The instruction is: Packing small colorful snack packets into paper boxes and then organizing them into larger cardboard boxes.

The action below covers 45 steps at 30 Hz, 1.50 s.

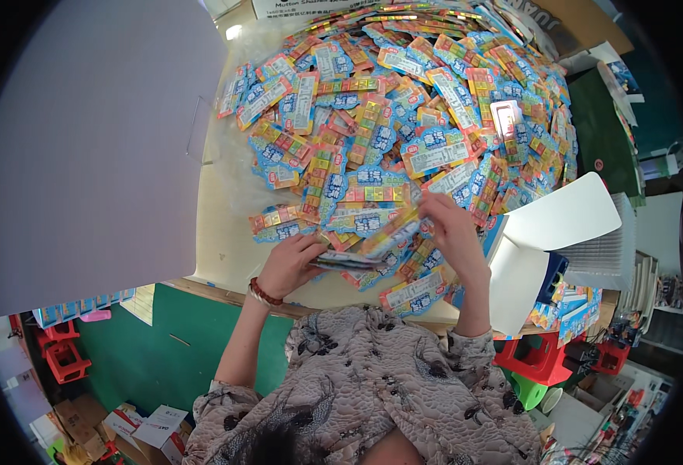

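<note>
A large heap of flat, colourful candy packs covers the table in front of me, each with a blue printed header and a row of small coloured squares. My left hand, with a reddish bracelet at the wrist, is closed on a thin stack of candy packs seen nearly edge-on. To the right, my right hand pinches the upper end of a single tilted candy pack. The lower end of this pack meets the stack; whether they touch is unclear.
A tall pale panel rises at the left of the table. An open white box stands by the right edge, beside a stack of white sheets. Red stools and cardboard boxes are on the floor.
</note>
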Tool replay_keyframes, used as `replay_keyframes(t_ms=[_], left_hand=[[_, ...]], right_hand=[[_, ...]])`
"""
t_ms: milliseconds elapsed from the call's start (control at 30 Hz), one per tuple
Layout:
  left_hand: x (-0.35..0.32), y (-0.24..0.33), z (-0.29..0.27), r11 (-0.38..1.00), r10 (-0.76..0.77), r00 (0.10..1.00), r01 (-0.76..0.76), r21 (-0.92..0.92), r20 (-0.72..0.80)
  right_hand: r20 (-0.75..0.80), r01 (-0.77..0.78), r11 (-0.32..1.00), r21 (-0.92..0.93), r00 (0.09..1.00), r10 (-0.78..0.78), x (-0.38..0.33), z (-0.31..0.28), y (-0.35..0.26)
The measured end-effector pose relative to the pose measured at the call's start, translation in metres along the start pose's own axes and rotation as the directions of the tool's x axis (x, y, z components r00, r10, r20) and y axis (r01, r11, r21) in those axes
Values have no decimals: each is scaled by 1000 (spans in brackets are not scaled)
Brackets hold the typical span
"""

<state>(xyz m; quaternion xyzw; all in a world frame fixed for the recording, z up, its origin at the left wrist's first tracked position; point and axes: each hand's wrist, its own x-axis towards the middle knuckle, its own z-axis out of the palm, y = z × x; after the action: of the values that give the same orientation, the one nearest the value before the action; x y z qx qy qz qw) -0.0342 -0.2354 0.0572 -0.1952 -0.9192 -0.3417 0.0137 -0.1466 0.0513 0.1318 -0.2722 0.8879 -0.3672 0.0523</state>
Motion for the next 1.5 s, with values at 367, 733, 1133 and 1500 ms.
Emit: replay_keyframes(t_ms=[367,733,1133,1500], left_hand=[[-41,44,24,1000,10,999,-10,5,46],[-51,30,32,958,-275,907,286,-12,-320],[-35,26,29,998,-30,999,32,-50,40],[-63,33,28,928,-271,958,234,-288,-93]], right_hand=[[364,49,974,222,922,-130,-1,77,-34],[461,-139,832,537,875,-151,20,106,-57],[-404,-45,990,-136,914,-14,91,150,-11],[238,176,984,20,955,-176,6,73,-47]])
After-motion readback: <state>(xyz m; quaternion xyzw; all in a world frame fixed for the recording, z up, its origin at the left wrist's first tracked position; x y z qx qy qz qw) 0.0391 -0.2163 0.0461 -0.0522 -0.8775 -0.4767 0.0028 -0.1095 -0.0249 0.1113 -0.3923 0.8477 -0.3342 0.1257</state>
